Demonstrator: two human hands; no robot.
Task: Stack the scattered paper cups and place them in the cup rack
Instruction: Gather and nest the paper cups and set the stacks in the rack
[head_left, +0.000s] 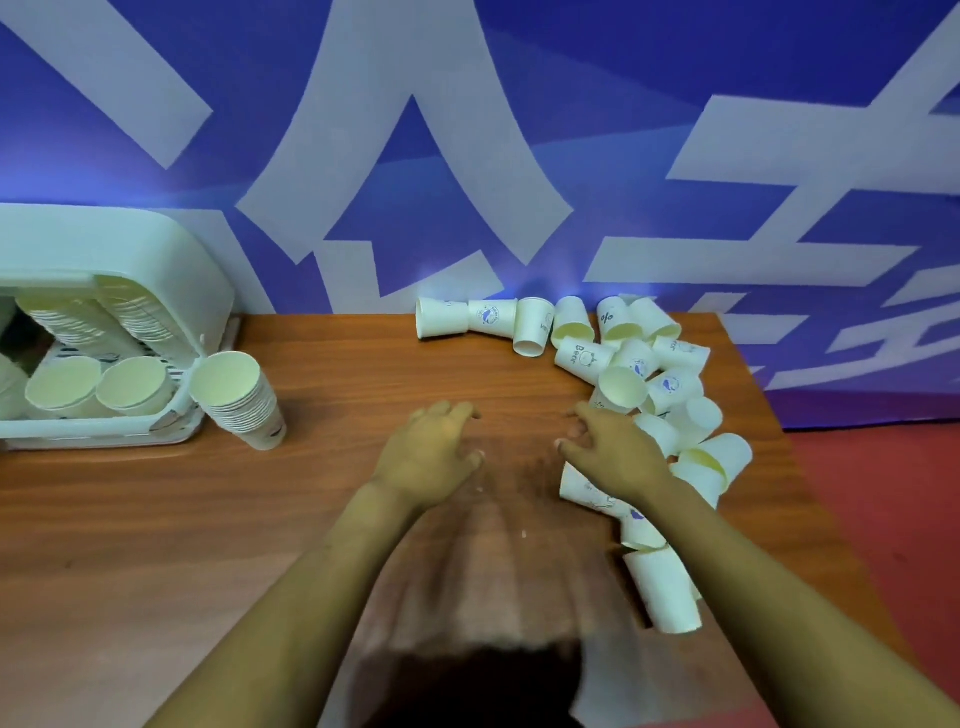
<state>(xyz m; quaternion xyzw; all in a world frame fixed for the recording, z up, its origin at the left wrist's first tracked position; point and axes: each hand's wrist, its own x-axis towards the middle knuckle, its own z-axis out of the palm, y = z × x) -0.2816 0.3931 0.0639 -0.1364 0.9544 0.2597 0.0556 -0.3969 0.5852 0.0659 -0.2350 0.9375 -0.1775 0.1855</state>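
Several white paper cups (623, 384) lie scattered on their sides in an arc along the back and right of the wooden table (337, 374). One tall stack of cups (244, 400) leans beside the white cup rack (130, 254) at the left, which holds more stacked cups (132, 384). My left hand (434, 457) hovers over the table's middle with fingers spread and holds nothing. My right hand (610, 452) is also empty, fingers loosely bent, just left of the nearest fallen cups and above one lying cup (587, 488).
A blue wall with large white shapes rises directly behind the table. The table's right edge runs diagonally past the cups, with red floor (883, 519) beyond it. A dark blurred shape (467, 686) sits at the bottom centre.
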